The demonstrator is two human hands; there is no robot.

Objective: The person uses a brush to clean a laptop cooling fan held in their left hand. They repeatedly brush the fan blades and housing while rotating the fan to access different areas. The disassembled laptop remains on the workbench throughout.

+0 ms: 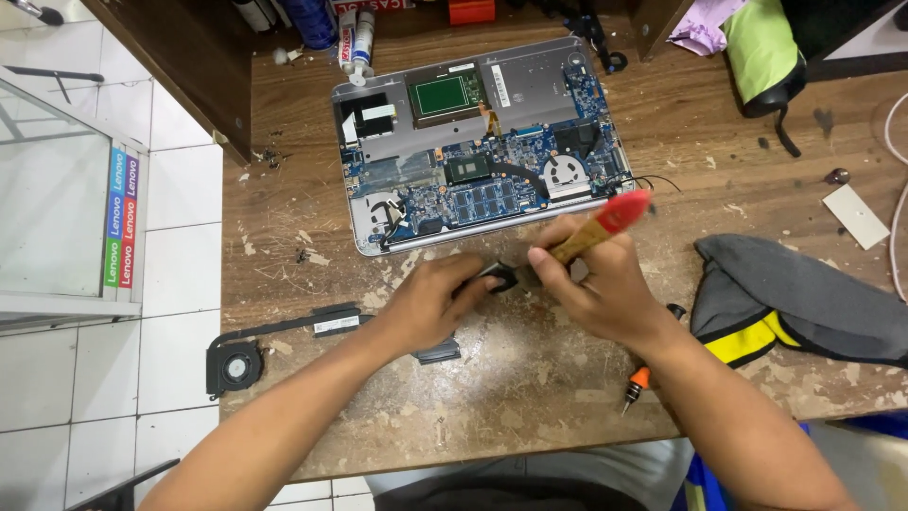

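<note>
Your left hand point(430, 303) pinches a small black plastic part point(498, 276) just above the scuffed wooden worktop point(530, 378). Your right hand point(596, 284) is closed around a brush point(605, 225) with a wooden handle and red ferrule. Just beyond lies the opened laptop point(478, 142), its blue circuit board exposed.

counted around one opened silver laptop with exposed blue circuit board point(478, 147): two bare hands, left hand point(430, 303) and right hand point(591, 284), just in front of it. one wooden-handled brush with red end point(605, 222) at its front right corner. one small black part point(499, 276) in front of it. one detached black cooling fan with heat pipe point(248, 355) to its front left. one orange-collared screwdriver point(634, 388) to its front right. one grey and yellow cloth point(794, 303) to its right. two white tubes point(355, 43) behind it.
</note>
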